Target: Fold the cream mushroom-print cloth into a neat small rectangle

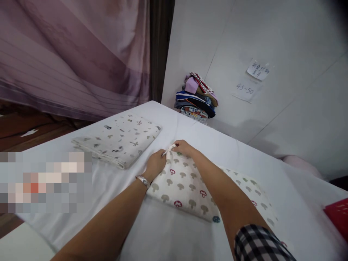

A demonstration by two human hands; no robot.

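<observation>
A white cloth with a mushroom print lies on the white-covered table before me, and part of it passes behind my right forearm. My left hand, with a silvery bracelet at the wrist, is closed on the far left corner of this cloth. Just beside it, my right hand pinches the far edge, where the fabric bunches up a little between the two hands. My right fingertips are partly hidden. To the left of my hands rests a folded white cloth with small scattered motifs, touched by neither hand.
A stack of folded clothes stands at the far table edge, against the grey wall. Handwritten papers hang there. A mauve curtain drapes behind the table's left side. Something red sits at the right. The lower left is pixelated.
</observation>
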